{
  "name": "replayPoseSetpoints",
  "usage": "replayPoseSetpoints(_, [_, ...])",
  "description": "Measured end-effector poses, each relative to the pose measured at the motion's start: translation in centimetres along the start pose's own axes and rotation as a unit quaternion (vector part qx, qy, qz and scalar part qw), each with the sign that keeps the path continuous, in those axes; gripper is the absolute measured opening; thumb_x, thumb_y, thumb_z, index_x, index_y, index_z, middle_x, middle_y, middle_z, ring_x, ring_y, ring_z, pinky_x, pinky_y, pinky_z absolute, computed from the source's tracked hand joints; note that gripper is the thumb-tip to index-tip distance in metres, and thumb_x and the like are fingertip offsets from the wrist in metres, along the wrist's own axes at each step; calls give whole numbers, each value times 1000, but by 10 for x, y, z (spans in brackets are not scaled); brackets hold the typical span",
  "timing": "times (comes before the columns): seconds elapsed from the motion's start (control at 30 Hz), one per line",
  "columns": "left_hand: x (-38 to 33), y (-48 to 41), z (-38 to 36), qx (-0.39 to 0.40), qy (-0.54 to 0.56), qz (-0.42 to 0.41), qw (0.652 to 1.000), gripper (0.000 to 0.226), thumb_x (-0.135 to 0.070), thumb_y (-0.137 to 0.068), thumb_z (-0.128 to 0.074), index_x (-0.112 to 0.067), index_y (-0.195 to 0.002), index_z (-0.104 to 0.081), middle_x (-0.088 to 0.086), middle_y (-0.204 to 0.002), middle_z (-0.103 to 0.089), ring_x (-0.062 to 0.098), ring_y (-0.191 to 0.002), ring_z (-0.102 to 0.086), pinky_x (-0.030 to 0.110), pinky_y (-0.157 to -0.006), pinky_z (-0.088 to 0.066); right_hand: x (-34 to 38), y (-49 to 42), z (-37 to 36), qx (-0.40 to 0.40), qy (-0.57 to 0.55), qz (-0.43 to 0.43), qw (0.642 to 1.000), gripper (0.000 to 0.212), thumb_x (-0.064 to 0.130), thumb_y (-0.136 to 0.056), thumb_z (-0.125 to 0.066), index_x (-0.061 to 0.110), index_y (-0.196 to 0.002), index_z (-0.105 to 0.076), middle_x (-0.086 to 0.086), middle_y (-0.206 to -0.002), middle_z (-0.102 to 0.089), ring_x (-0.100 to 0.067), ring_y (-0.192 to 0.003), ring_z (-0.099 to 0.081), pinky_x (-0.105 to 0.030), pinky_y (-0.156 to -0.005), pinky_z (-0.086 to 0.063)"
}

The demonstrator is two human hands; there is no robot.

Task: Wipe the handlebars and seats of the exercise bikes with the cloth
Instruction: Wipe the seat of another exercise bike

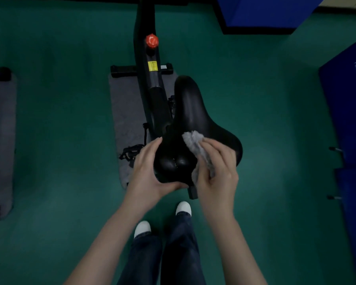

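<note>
Wiping step — my left grip (150, 171) clasps the seat (193, 112) at 7 o'clock, right grip (216, 169) clenches the cloth (193, 138); next, probably, sweep toward 12.

Open floor (265, 120) beside the seat (193, 112); bike frame (152, 89) ahead, blue panels (349, 120) far right.

The person wore dark blue jeans (179, 254), the denim creased and bunched at the hems over plain white shoes with rounded toes, the left shoe (142, 228) and the right shoe (183, 207). Both forearms (103, 239) were bare from the near edge to the left hand (146, 171) and right hand (216, 173).
</note>
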State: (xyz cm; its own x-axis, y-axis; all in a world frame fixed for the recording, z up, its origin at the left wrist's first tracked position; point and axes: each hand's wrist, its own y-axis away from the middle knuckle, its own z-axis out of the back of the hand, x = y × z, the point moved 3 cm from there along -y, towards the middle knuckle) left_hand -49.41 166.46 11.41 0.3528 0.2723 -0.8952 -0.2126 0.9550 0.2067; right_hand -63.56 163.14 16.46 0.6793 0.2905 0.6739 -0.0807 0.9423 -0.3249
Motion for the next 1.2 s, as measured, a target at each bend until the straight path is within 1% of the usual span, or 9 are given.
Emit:
replayPoseSetpoints(0.13, [1, 0, -1, 1, 13, 3, 1000, 120, -66, -41, -75, -22, -145, -33, -8, -146, -33, 10, -136, -29, 32, -114, -26, 9, -39, -10, 34, 51, -10, 998, 25, -6, -85, -60, 0, -108, -68, -7, -109, -63, -19, -104, -53, -4, -95, -31])
replayPoseSetpoints(0.27, [1, -1, -1, -3, 25, 1, 1000, 119, -72, -42, -70, -21, -143, -35, -9, -144, -35, 11, -134, -32, 28, -111, -27, 24, -29, -21, 166, 56, 120, 977, 26, -7, -86, -57, 0, -108, -68, -8, -111, -63, -21, -109, -52, -23, -99, -42])
replayPoseSetpoints(0.5, [5, 1, -5, -23, 70, -3, 997, 113, -60, -41, -81, -37, -139, -29, -25, -142, -30, -1, -135, -27, 7, -109, -17, 7, -57, -8, 186, 29, 154, 970, 26, -12, -83, -61, -2, -106, -68, -9, -109, -64, -22, -105, -54, -17, -98, -38])
replayPoseSetpoints(0.6, [7, 3, -7, -27, 81, 16, 996, 117, -58, -41, -81, -36, -142, -26, -22, -146, -29, 0, -138, -25, 15, -114, -18, 8, -68, -17, 239, 15, 186, 953, 29, -15, -81, -61, -1, -105, -68, -10, -107, -64, -24, -105, -55, -21, -98, -40])
replayPoseSetpoints(0.73, [12, 17, -15, -83, 94, 91, 988, 123, -65, -39, -80, -32, -146, -28, -16, -146, -35, -1, -136, -30, 22, -114, -26, 0, -59, -7, 333, -46, 263, 904, 35, -17, -78, -58, 2, -106, -68, -6, -112, -62, -19, -112, -50, -24, -102, -38])
replayPoseSetpoints(0.83, [12, 31, -25, -142, 110, 126, 976, 112, -72, -41, -76, -40, -139, -32, -18, -141, -41, 0, -132, -36, 23, -111, -30, -3, -67, -4, 395, -77, 300, 865, 40, -16, -76, -58, 5, -108, -67, -2, -114, -60, -16, -113, -48, -20, -103, -35])
replayPoseSetpoints(1.03, [3, 57, -56, -301, 107, 192, 928, 85, -61, -47, -73, -42, -125, -43, -20, -131, -49, 6, -127, -44, 28, -109, -32, 22, -84, -36, 514, -72, 373, 769, 31, -9, -81, -57, 2, -108, -66, -6, -108, -62, -21, -108, -51, -22, -99, -39])
replayPoseSetpoints(1.1, [-3, 64, -72, -342, 119, 204, 910, 79, -59, -52, -73, -42, -124, -46, -15, -129, -54, 4, -124, -46, 23, -108, -32, 20, -86, -35, 545, -81, 403, 731, 33, -9, -79, -53, 1, -108, -66, -7, -110, -61, -21, -109, -49, -21, -100, -38])
replayPoseSetpoints(1.2, [-18, 64, -97, -386, 120, 203, 892, 71, -57, -56, -70, -43, -121, -44, -24, -122, -49, -4, -118, -43, 9, -103, -29, 10, -93, -22, 581, -117, 438, 675, 43, -15, -70, -52, 1, -107, -67, -6, -113, -61, -17, -112, -46, -17, -102, -34])
